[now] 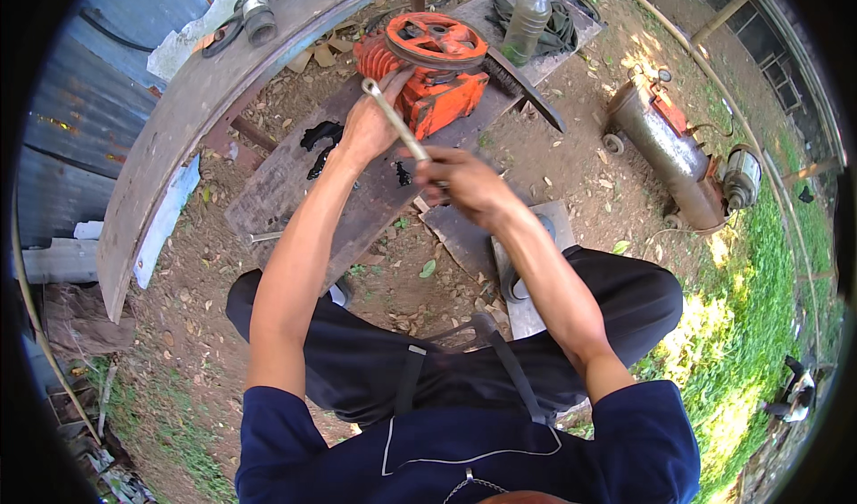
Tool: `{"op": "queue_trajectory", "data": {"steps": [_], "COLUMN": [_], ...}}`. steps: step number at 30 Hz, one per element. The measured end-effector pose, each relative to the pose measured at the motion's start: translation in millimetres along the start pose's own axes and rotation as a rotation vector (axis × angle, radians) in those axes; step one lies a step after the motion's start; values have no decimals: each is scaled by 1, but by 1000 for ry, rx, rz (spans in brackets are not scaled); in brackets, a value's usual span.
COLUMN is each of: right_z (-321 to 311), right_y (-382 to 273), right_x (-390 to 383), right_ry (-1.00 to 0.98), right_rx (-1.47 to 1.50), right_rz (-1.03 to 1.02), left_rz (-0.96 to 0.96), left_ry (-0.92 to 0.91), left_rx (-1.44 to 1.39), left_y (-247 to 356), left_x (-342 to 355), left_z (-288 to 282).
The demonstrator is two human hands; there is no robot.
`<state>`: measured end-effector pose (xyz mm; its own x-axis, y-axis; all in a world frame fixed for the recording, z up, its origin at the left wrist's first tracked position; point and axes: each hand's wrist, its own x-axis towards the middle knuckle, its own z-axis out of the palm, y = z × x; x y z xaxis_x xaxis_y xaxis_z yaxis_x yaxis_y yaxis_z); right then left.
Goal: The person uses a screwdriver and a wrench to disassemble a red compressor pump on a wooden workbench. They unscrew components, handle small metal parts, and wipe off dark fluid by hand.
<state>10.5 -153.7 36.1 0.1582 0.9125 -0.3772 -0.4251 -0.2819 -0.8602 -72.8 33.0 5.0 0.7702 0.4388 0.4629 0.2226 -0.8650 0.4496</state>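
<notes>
Steel glinted where the wrench (395,122) was gripped at its lower shaft by the closed right hand (466,185), while the left hand (373,122) was curled around its upper part, close beneath the ring end, and pressed against the orange pump body (435,89). The pump, topped by an orange spoked pulley (436,40), was seen standing on a dark, oil-stained wooden plank (295,178). A plastic bottle (527,17) with a blue cap was set further back, and a rusty tank compressor (665,147) lay well apart on the dirt to the right.

Sharp daylight picture, dappled sun glaring on the grass (759,325), fisheye-bent dark rim.
</notes>
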Motion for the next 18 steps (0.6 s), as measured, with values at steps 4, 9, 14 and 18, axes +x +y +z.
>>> {"op": "queue_trajectory", "data": {"steps": [4,9,14,18], "right_z": [-67,-102,-120,-139], "right_y": [-4,-30,-63,-93], "right_x": [-8,12,33,47], "right_ry": [292,414,307,179], "right_rx": [-318,-593,-689,-822], "right_rz": [-93,-144,-91,-64], "left_rz": [-17,-8,-40,-55], "left_ry": [-3,14,0,3], "left_rx": [-5,23,39,81], "left_y": [11,14,18,20], "left_x": [0,-1,2,7], "left_z": [-5,-4,-8,-11]}}
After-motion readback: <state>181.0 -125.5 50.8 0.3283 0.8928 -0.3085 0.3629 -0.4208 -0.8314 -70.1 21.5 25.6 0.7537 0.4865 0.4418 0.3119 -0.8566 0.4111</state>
